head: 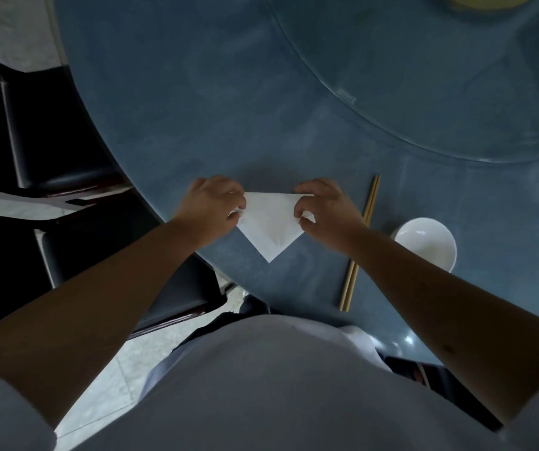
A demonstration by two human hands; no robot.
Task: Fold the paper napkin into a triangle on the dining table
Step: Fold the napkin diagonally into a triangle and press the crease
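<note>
White paper, the napkin (269,222) lies flat on the blue table (196,109) near its edge as a triangle, long side away from the person, point toward them. Left hand (211,206) pinches the left corner between thumb and fingers; right hand (325,208) pinches the right corner likewise. Just beside it lie chopsticks (359,242), then a white bowl (426,242).

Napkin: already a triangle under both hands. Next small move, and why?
Probably press along the far fold. The napkin lies flat on the table, point toward the person, while the left hand and right hand each pinch an end corner, so the crease looks unset.
</note>
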